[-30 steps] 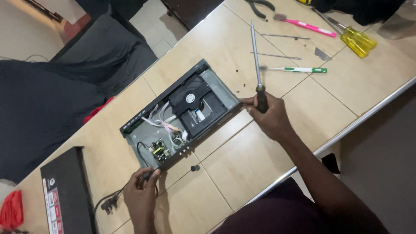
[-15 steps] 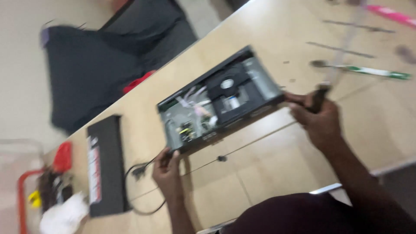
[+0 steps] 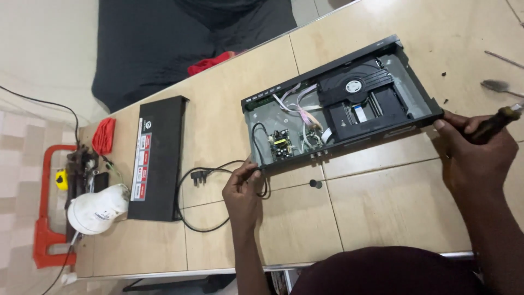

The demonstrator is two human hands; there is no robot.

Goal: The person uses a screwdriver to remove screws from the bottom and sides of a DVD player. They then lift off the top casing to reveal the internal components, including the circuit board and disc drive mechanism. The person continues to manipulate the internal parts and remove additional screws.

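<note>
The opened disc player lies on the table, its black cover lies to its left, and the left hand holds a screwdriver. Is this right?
One detail is wrong: the head view shows the right hand holding the screwdriver. The left hand grips the corner of the opened disc player. The black cover placement is correct.

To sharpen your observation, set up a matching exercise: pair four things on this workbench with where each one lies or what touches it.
Things:
1. opened disc player
2. black cover panel
3. screwdriver handle
4. white cap

Places:
A. gripped in the right hand
B. at the table's left edge, beside the red tool frame
C. held at both ends by the hands
D. flat between the cap and the power cord

Pairs: 1-C, 2-D, 3-A, 4-B. The left hand grips the player's near-left corner.
</note>
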